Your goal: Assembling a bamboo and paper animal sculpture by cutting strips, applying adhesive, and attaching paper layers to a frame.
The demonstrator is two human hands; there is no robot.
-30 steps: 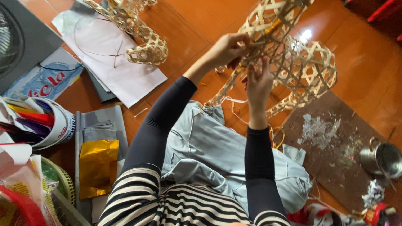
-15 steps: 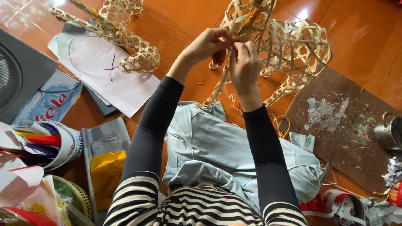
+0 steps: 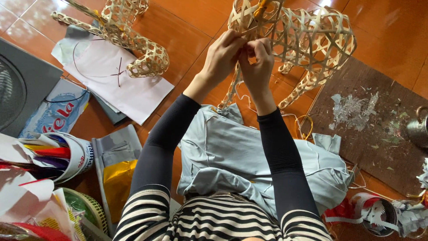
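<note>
Bamboo frame (image 3: pixel 312 40): open-weave lattice figure of pale strips, standing on the orange tiled floor (image 3: pixel 196 18) at top centre, its legs reaching down toward a brown board (image 3: pixel 379 129). Left hand (image 3: pixel 223 56) and right hand (image 3: pixel 257 62) are meeting at the frame's near edge, touching each other; fingers of both are curling inward and pinching a thin strip at the weave, though the exact grip is hidden behind the knuckles. Both arms are wearing dark sleeves. Grey cloth (image 3: pixel 240 160) is lying spread below the hands, between the forearms and over the lap, above a striped garment (image 3: pixel 214 223). A second woven piece (image 3: pixel 129 35), narrower and curved, is lying at upper left, partly on a white paper sheet (image 3: pixel 120 85) with a drawn arc. Cup of coloured sticks (image 3: pixel 62 156) is lying tipped at left, beside a gold foil packet (image 3: pixel 118 187). White scraps (image 3: pixel 352 111) are lying scattered on the board. A metal pot (image 3: pixel 419 129) is showing at the right edge, mostly cut off.
</note>
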